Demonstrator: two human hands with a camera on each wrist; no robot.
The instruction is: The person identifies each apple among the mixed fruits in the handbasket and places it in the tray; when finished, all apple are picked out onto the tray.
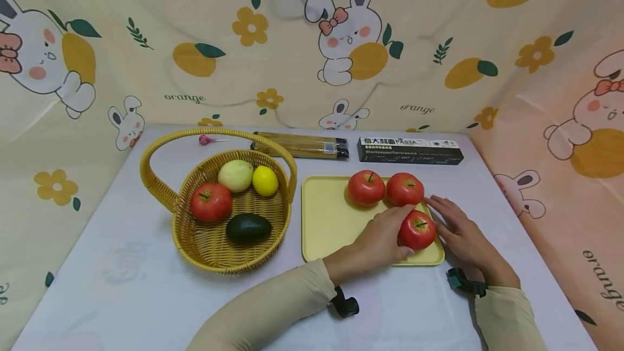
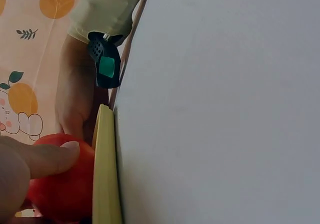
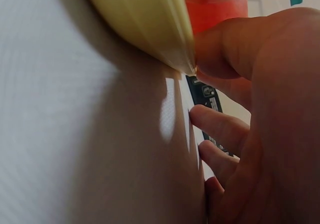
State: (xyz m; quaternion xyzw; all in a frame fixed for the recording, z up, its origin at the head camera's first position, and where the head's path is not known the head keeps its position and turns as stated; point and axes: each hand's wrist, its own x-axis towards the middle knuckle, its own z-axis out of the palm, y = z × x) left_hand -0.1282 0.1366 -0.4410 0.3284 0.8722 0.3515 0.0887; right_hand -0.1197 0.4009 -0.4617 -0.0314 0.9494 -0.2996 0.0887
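My left hand (image 1: 381,237) curls round the left side of a red apple (image 1: 418,230) at the front right of the yellow tray (image 1: 331,221). In the left wrist view its thumb (image 2: 55,159) presses on the apple's skin. Behind this apple, two more red apples, one at the left (image 1: 366,188) and one at the right (image 1: 405,189), sit side by side on the tray. My right hand (image 1: 463,234) lies along the tray's right edge with its fingers spread; in the right wrist view the thumb (image 3: 220,52) meets the rim and the other fingers are apart below it.
A wicker basket (image 1: 229,267) with a tall handle stands left of the tray, holding a red fruit (image 1: 211,202), a pale green fruit (image 1: 236,175), a lemon (image 1: 265,181) and an avocado (image 1: 248,228). Behind lie a lollipop (image 1: 205,140), a noodle pack (image 1: 302,145) and a black pasta box (image 1: 410,151).
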